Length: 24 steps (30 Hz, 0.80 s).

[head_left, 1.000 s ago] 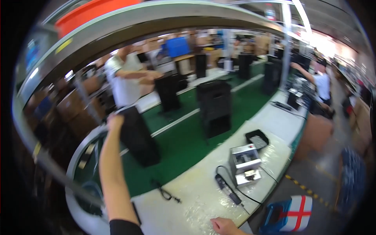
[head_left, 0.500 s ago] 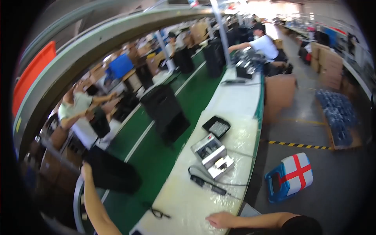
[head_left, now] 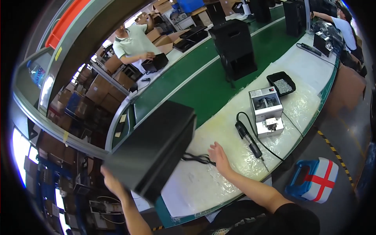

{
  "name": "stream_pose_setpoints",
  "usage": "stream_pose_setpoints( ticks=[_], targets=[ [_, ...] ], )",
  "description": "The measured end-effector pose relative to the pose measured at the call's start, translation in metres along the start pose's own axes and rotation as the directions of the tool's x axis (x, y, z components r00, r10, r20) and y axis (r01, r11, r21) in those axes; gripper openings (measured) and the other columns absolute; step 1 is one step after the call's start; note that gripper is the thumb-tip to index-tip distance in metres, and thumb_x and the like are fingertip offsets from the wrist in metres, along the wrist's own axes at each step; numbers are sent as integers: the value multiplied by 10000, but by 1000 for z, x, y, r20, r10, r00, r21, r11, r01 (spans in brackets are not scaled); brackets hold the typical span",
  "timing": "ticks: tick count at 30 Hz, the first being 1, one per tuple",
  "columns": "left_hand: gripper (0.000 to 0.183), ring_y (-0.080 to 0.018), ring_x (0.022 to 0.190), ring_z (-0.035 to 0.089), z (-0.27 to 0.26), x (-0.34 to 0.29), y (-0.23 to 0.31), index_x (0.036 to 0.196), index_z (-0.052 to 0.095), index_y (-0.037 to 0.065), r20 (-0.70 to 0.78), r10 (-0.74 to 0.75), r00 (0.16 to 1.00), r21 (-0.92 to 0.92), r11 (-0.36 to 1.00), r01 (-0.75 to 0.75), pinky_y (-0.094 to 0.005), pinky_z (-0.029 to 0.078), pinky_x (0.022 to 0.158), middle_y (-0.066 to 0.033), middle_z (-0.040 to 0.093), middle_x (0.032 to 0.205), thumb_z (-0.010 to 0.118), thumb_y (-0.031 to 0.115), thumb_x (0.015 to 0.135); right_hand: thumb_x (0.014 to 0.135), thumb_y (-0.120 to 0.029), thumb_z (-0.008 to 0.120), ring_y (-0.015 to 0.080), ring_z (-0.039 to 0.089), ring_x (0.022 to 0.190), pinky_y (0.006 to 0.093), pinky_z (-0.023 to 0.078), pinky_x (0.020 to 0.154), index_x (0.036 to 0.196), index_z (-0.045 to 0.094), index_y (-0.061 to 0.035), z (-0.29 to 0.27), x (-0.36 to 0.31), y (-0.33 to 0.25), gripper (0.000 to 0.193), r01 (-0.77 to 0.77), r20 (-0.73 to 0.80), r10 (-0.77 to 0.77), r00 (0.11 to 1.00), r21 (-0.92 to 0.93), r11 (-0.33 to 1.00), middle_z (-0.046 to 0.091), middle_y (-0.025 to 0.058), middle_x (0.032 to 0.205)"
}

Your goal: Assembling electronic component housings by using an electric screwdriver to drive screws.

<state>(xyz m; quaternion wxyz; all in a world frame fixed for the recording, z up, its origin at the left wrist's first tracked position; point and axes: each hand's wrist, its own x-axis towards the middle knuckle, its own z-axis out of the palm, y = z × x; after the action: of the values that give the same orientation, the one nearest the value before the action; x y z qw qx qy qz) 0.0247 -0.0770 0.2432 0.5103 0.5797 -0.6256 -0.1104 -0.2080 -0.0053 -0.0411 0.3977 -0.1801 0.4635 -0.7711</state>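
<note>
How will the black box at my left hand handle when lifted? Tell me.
The black box is probably stiff, given its flat sides and straight edges. It may be awkward one-handed, being far bigger than your left hand. Its smooth-looking side could be slippery.

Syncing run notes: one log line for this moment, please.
left hand: holding black box, tilted | right hand: open, beside black cable | bench: power screwdriver, silver machine, black tray

Head-worn fisheye view (very wide), down and forward from near above the workbench.
</note>
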Motion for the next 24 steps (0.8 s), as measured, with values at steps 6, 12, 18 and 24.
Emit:
stream_pose_setpoints(
  ticks=[6, 12, 18, 24],
  targets=[
    [374, -212, 865, 648, -1, -58, -49, 972, 605, -41, 178, -196, 964, -161, 961, 225, -299, 503, 757, -123, 669, 950, 455, 302, 986, 1006, -486, 319, 195, 465, 1221, 343, 357, 1040, 1399, 387, -67, 69, 9, -87, 579, -274, 217, 201, 955, 392, 878, 475, 82, 1363],
    [384, -213, 847, 638, -31, -25, -105, 910, 602, -23, 277, -353, 894, -417, 794, 443, -300, 497, 745, -124, 660, 909, 435, 312, 994, 1002, -490, 332, 176, 468, 1197, 342, 347, 1038, 1327, 447, -58, 143, 125, -191, 553, 181, 515, -336, 789, 328, 927, 513, 65, 1309],
    [406, -215, 829, 628, 2, -56, -107, 849, 599, -5, 433, -327, 840, -625, 563, 541, -302, 491, 734, -124, 651, 867, 415, 323, 1001, 1017, -478, 268, 185, 439, 1230, 355, 325, 1039, 1406, 370, -63, 87, 101, -177, 578, 142, 399, -145, 905, 38, 989, 457, 74, 1374],
    [438, -216, 811, 618, 58, -64, -137, 787, 596, 12, 671, -193, 715, -681, 221, 699, -303, 485, 722, -125, 642, 826, 396, 333, 1008, 1028, -432, 246, 203, 303, 1372, 338, 203, 1142, 1427, 318, -11, -58, 0, -39, 584, -32, 52, 40, 998, -145, 989, 349, 90, 1476]
  ],
)
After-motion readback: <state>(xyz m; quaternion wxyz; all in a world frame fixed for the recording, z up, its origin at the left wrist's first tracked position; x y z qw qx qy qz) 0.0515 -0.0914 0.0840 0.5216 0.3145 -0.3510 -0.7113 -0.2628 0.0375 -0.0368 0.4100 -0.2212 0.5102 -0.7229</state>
